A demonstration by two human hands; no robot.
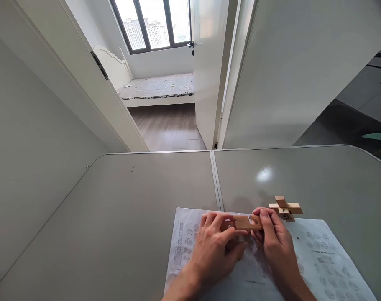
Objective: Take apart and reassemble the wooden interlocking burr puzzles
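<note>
Both hands hold one notched wooden puzzle bar (pixel 243 223) just above a printed instruction sheet (pixel 322 259). My left hand (pixel 213 246) pinches the bar's left end with its fingers curled. My right hand (pixel 273 242) grips the right end, thumb on top. A cross-shaped cluster of joined wooden puzzle pieces (pixel 286 208) rests on the table just beyond my right hand, apart from it.
A grey folding table (pixel 130 209) with a centre seam (pixel 216 179) carries the sheet. Behind it stand white walls and an open door (pixel 205 71) onto a bedroom with a bed (pixel 155 88) and window. A dark floor lies to the right.
</note>
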